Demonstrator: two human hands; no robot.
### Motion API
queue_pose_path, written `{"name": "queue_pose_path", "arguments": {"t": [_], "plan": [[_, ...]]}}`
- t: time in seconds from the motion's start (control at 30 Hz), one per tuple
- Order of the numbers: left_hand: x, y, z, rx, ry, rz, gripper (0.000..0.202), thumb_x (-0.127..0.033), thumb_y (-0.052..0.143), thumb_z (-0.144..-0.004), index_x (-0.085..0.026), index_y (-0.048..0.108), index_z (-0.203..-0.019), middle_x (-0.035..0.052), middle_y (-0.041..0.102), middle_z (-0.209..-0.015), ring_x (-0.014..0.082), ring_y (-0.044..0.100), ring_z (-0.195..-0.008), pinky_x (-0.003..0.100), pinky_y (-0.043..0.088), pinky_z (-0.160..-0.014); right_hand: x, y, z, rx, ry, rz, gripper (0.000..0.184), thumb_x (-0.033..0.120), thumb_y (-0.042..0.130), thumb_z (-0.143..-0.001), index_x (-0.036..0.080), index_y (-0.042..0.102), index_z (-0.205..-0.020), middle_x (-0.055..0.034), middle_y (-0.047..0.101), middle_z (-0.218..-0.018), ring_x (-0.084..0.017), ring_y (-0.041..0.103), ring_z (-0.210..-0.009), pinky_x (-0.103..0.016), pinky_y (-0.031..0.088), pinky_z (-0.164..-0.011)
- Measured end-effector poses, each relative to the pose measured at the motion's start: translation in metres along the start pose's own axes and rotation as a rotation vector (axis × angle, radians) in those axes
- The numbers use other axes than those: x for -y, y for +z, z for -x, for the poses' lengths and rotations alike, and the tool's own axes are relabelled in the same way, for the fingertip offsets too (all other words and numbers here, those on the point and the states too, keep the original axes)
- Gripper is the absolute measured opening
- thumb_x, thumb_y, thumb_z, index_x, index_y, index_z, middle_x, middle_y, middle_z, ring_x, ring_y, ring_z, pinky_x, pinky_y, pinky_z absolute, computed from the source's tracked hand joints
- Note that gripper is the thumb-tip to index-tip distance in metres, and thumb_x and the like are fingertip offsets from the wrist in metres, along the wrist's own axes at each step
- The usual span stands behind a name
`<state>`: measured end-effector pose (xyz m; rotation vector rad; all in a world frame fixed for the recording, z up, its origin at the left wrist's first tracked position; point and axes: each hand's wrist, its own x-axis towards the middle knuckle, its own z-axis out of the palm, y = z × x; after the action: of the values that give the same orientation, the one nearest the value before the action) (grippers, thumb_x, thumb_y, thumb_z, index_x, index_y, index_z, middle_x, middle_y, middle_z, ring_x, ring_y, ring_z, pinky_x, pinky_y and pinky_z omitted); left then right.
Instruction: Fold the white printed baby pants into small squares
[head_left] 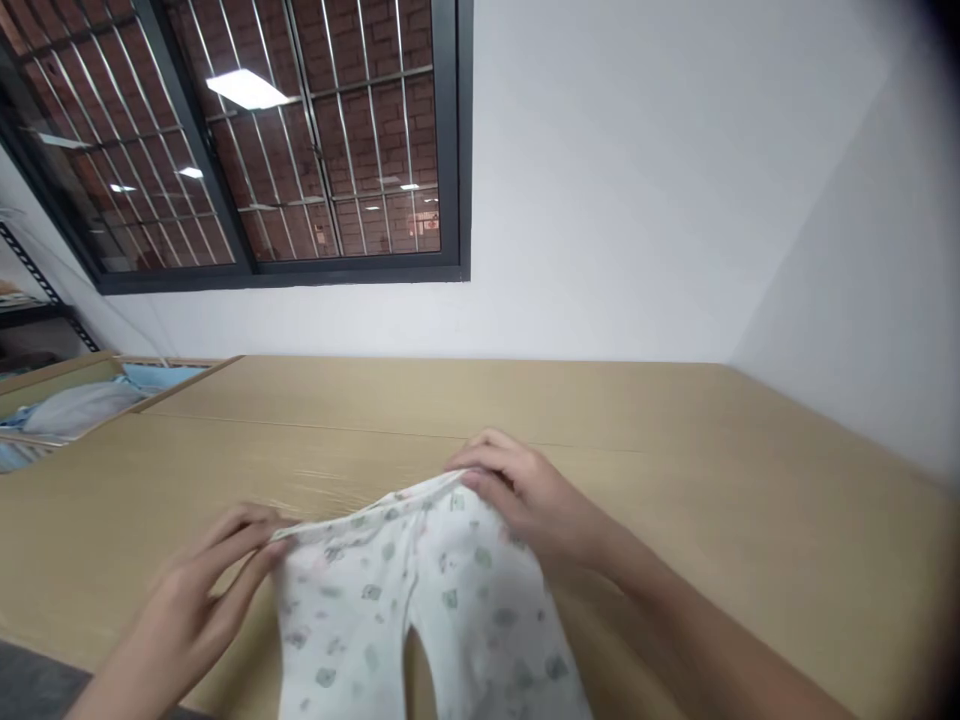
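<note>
A pair of white pants with small green and grey prints hangs between my two hands, its waistband uppermost. My left hand pinches the left end of the waistband between thumb and fingers. At the opposite end, my right hand grips the other corner, which sits a little higher. The two legs part below the crotch seam, and their lower ends run out of the bottom of the view. Behind the pants lies the tan tabletop.
On the far left stands an open box with bagged pale blue and white cloth items inside. A dark shelf is beyond it. A white wall and a barred window border the table's back.
</note>
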<state>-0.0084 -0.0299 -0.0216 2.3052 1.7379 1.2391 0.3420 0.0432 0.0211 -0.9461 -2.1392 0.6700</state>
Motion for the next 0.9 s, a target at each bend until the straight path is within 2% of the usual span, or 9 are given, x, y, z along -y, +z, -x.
{"name": "queue_pose_path", "arguments": {"t": [0.1,0.2,0.3,0.43,0.63,0.8,0.9], "plan": [[0.003,0.045,-0.037,0.178,-0.055,0.127,0.032,-0.053,0.054,-0.093,-0.028,0.073,-0.091,0.0036,0.071,-0.094,0.0205,0.066,-0.089,0.029,0.054,-0.075,-0.043,-0.007,-0.003,-0.024,0.14,0.07,0.031,0.032,0.044,-0.102,0.025,0.071,-0.116,-0.0087,0.066,-0.115,-0.023,0.065,-0.094,-0.038,0.054,-0.082],[0.016,0.096,-0.06,0.236,-0.147,0.131,0.035,-0.053,0.054,-0.093,-0.025,0.069,-0.108,0.0034,0.07,-0.092,0.0195,0.063,-0.082,0.031,0.051,-0.073,-0.095,0.0,-0.005,-0.055,0.215,0.155,0.028,0.028,0.046,-0.1,0.021,0.069,-0.116,-0.011,0.066,-0.118,-0.025,0.064,-0.101,-0.039,0.053,-0.084],[0.034,0.142,-0.076,0.281,-0.109,0.14,0.031,-0.047,0.048,-0.096,-0.022,0.065,-0.099,0.0029,0.068,-0.086,0.0191,0.06,-0.076,0.032,0.047,-0.072,-0.138,0.012,-0.008,-0.064,0.241,0.237,0.025,0.018,0.044,-0.099,0.017,0.068,-0.106,-0.0119,0.067,-0.114,-0.024,0.061,-0.107,-0.037,0.049,-0.089],[0.052,0.188,-0.092,0.291,-0.063,0.134,0.023,-0.039,0.044,-0.096,-0.023,0.06,-0.092,0.0026,0.067,-0.086,0.02,0.06,-0.08,0.033,0.044,-0.073,-0.174,0.023,-0.011,-0.066,0.208,0.358,0.027,0.01,0.039,-0.099,0.017,0.065,-0.102,-0.0111,0.066,-0.107,-0.022,0.061,-0.104,-0.033,0.047,-0.087],[0.066,0.226,-0.109,0.265,-0.017,0.098,0.02,-0.034,0.041,-0.098,-0.022,0.056,-0.091,0.0047,0.066,-0.087,0.0225,0.06,-0.084,0.036,0.045,-0.078,-0.205,0.03,-0.015,-0.061,0.161,0.527,0.027,0.005,0.039,-0.099,0.015,0.064,-0.101,-0.0108,0.064,-0.103,-0.02,0.057,-0.097,-0.03,0.043,-0.085],[0.079,0.247,-0.119,0.246,0.038,0.065,0.02,-0.034,0.042,-0.097,-0.022,0.057,-0.093,0.0073,0.066,-0.096,0.0257,0.059,-0.097,0.042,0.044,-0.093,-0.221,0.03,-0.021,-0.077,0.143,0.624,0.027,0.006,0.041,-0.098,0.014,0.065,-0.105,-0.0124,0.062,-0.109,-0.023,0.054,-0.101,-0.034,0.039,-0.091],[0.088,0.256,-0.127,0.247,0.062,0.054,0.021,-0.035,0.042,-0.096,-0.022,0.058,-0.095,0.0077,0.065,-0.098,0.0259,0.058,-0.098,0.043,0.044,-0.094,-0.226,0.028,-0.028,-0.08,0.135,0.674,0.029,0.006,0.04,-0.097,0.015,0.066,-0.108,-0.0138,0.061,-0.112,-0.024,0.053,-0.103,-0.036,0.038,-0.091]]}}
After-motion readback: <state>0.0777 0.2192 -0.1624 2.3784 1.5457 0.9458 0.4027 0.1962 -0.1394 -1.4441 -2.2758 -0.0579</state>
